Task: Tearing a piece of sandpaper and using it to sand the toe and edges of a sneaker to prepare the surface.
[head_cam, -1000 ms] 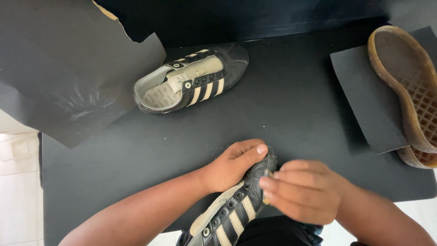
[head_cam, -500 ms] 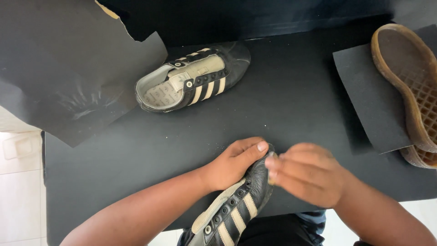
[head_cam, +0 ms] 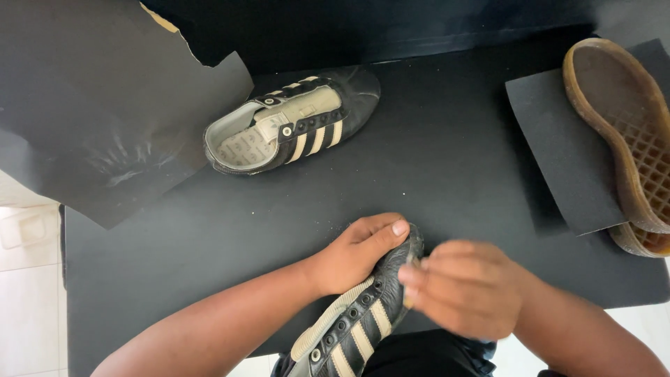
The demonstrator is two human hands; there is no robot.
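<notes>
My left hand [head_cam: 356,251] grips a black shoe upper with cream stripes [head_cam: 356,328] at its toe end, near the table's front edge. Pressed against that toe tip is my right hand [head_cam: 464,286], fingers curled and blurred; whether something small sits between them I cannot tell. A second black striped shoe upper [head_cam: 293,126] lies on its side at the table's middle back, apart from both hands.
A black table [head_cam: 447,160] carries a dark abrasive sheet [head_cam: 558,160] at the right with a tan rubber sole [head_cam: 628,132] lying on it. A large torn dark paper sheet [head_cam: 91,91] covers the left back. White floor tiles [head_cam: 28,279] show at left.
My right hand has shifted slightly along the toe of the held shoe and is blurred. My left hand keeps the same grip. The view has drifted a little.
</notes>
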